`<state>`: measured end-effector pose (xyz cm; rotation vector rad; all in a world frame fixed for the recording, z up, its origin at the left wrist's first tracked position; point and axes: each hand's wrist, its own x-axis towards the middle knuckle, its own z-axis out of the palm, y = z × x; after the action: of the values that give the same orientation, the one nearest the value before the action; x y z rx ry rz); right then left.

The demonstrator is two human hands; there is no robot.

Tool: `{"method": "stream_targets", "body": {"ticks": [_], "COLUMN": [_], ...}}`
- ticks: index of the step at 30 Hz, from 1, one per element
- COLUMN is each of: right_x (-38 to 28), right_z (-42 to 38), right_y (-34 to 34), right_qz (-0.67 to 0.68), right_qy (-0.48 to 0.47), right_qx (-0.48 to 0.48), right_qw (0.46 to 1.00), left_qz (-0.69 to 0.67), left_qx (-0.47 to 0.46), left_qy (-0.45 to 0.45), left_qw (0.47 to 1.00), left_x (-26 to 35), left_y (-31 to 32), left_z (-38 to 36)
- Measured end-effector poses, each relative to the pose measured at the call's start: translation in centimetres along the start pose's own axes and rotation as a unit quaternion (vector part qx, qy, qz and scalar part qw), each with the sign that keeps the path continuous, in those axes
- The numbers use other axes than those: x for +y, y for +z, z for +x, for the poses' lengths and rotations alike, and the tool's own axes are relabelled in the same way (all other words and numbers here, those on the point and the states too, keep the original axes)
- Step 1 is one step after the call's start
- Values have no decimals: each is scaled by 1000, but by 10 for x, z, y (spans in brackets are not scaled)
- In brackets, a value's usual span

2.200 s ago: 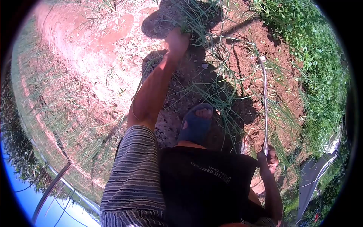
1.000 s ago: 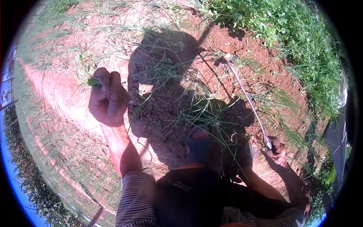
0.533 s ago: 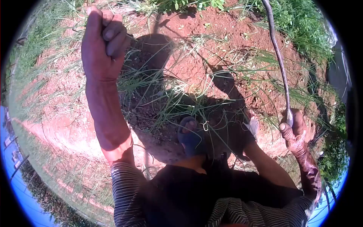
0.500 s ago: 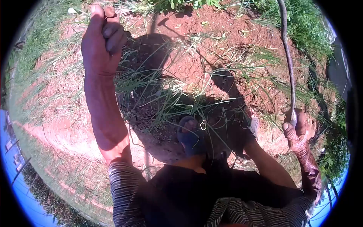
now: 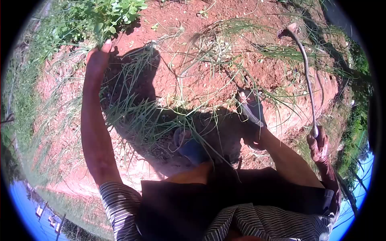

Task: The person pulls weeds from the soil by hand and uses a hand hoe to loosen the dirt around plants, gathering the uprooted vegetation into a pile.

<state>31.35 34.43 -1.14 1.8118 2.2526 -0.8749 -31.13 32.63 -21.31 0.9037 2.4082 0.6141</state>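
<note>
My left hand [image 5: 99,59] reaches out at the upper left, its fingers closed round the lower stems of a leafy green plant [image 5: 116,15]. Low on the right, my right hand [image 5: 318,145] grips the end of a hoe [image 5: 307,74] with a thin, curved wooden handle. The hoe's head is raised at the upper right, over the reddish soil [image 5: 181,48]. Long cut or pulled grass [image 5: 134,114] lies loosely between my arms.
My feet stand on the soil, the left foot [image 5: 184,138] in shade among grass blades and the right foot [image 5: 251,106] farther forward. Dense weeds [image 5: 24,88] grow along the left side. A dark strip of shade runs down the right edge.
My left hand has moved down and slightly left to the leafy plant, which shows more fully. The hoe's head has come into view. My right foot has stepped forward.
</note>
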Motion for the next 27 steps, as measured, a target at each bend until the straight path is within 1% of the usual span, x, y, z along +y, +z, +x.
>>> {"method": "stream_targets", "body": {"ticks": [1,2,3,5,7,8,9,10,11,14,16,17,19,22,25,26,27], "right_x": [3,6,10,13,26,29,32,33,25,11,-1,-5,-9,-10,-4,-4,-3], "right_z": [-4,-7,-6,0,0,-1,-2,1,6,20,32,37,48,59,62,64,65], "right_y": [3,8,14,24,39,45,51,59,69,108,131,144,166,181,186,188,190], "right_qz": [-8,-18,-31,-54,-77,-85,-84,-79,-58,-8,24,38,58,85,102,104,110], "right_qy": [4,4,2,-6,-18,-26,-30,-37,-42,-49,-53,-53,-43,-34,-24,-21,-17], "right_qx": [-14,-31,-49,-80,-105,-114,-119,-130,-133,-146,-146,-148,-148,-148,-152,-153,-152], "right_qw": [1000,999,998,995,991,989,989,988,989,988,988,987,986,985,983,983,982], "left_qz": [-16,-143,-268,-438,-529,-435,-365,-292,-249,-74,19,83,206,211,237,250,237], "left_qx": [-54,-79,-105,-112,-255,-275,-288,-304,-315,-333,-302,-293,-271,-300,-340,-285,-295], "left_qy": [-23,-24,-27,67,119,100,74,51,18,93,194,252,367,440,352,353,366], "left_qw": [998,986,957,890,800,852,882,905,916,935,933,919,866,820,839,855,850], "left_x": [32,45,55,108,116,130,131,133,126,119,121,116,109,120,141,128,114], "left_y": [-8,-13,-19,-27,-18,-6,5,16,33,59,80,99,135,162,173,186,194], "left_z": [-14,-22,-30,-95,-134,-151,-153,-154,-139,-105,-79,-63,-38,-46,-68,-64,-55]}}
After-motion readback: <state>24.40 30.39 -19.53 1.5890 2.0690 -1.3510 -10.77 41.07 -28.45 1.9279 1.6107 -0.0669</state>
